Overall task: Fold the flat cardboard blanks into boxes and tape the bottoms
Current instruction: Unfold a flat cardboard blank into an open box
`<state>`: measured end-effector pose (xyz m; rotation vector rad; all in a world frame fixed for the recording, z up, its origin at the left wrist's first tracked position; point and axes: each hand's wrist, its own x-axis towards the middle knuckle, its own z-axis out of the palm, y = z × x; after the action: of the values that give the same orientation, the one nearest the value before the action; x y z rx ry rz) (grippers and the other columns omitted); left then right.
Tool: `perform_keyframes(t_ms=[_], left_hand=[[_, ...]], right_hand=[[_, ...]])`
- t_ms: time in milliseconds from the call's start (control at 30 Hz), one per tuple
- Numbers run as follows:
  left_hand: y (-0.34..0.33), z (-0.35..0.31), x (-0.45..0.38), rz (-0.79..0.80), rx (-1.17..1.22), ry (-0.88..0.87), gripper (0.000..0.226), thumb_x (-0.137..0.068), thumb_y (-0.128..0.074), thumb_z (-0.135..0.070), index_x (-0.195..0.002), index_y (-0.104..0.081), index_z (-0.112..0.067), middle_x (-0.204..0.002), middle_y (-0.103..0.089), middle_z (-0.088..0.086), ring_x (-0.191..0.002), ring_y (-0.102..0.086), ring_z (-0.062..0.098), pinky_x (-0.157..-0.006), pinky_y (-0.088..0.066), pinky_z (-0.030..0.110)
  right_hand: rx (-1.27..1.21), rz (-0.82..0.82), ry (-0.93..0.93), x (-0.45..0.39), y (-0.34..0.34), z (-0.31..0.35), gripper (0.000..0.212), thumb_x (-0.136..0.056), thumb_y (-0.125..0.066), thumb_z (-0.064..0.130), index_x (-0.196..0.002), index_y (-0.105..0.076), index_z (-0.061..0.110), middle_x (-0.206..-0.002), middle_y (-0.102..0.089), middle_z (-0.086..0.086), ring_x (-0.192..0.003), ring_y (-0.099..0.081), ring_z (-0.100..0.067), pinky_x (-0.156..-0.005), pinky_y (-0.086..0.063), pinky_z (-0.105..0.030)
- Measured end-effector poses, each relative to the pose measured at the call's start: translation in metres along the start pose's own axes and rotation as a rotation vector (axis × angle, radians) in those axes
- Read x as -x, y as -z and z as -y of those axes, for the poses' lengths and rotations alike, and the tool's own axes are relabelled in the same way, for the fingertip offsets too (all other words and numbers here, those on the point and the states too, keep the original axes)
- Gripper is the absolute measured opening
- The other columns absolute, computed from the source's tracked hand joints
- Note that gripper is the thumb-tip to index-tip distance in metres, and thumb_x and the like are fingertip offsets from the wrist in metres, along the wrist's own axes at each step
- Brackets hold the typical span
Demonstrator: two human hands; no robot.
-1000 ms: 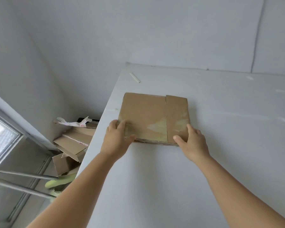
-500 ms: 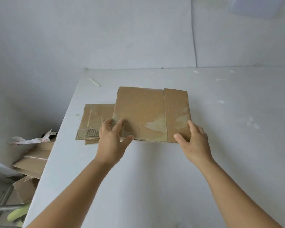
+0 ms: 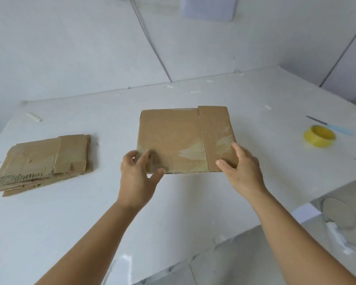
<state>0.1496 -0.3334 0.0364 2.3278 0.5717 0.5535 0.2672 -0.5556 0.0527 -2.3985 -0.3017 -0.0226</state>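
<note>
A flat brown cardboard blank (image 3: 177,138), with old tape marks on it, is held above the middle of the white table (image 3: 193,202). My left hand (image 3: 137,177) pinches its near left corner, thumb below and fingers on top. My right hand (image 3: 242,170) grips its near right corner in the same way. A stack of more flat cardboard blanks (image 3: 43,161) lies on the table to the left. A roll of yellow tape (image 3: 319,136) sits on the table at the right.
A blue-handled knife (image 3: 330,125) lies just behind the tape roll. A small white strip (image 3: 34,117) lies at the table's far left. The table's right edge drops off near a round grey lid (image 3: 337,214) on the floor.
Both hands have carried the top blank off the stack and to the right. The view has swung right, so the stack now lies at the left and the tape has come into sight.
</note>
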Motion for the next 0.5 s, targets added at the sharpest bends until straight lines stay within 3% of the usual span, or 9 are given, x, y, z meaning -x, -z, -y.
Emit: perform_keyframes(t_ms=[367, 500], left_hand=[[-0.133, -0.149, 0.015, 0.068, 0.074, -0.104, 0.057, -0.082, -0.071, -0.031, -0.134, -0.052, -0.022, -0.138, -0.034, 0.013, -0.123, -0.039, 0.030, -0.103, -0.036, 0.034], [-0.171, -0.189, 0.009, 0.095, 0.077, -0.121, 0.055, -0.084, -0.069, -0.032, -0.135, -0.051, -0.021, -0.139, -0.033, 0.012, -0.127, -0.033, 0.029, -0.096, -0.029, 0.026]], right_hand=[[0.018, -0.100, -0.072, -0.026, 0.139, -0.143, 0.074, -0.087, -0.058, 0.046, -0.149, -0.025, 0.021, -0.151, -0.030, 0.001, -0.136, -0.022, -0.022, -0.107, -0.029, -0.036], [0.017, -0.137, -0.093, -0.041, 0.174, -0.177, 0.072, -0.087, -0.057, 0.045, -0.148, -0.028, 0.019, -0.150, -0.031, 0.001, -0.135, -0.025, -0.023, -0.105, -0.030, -0.038]])
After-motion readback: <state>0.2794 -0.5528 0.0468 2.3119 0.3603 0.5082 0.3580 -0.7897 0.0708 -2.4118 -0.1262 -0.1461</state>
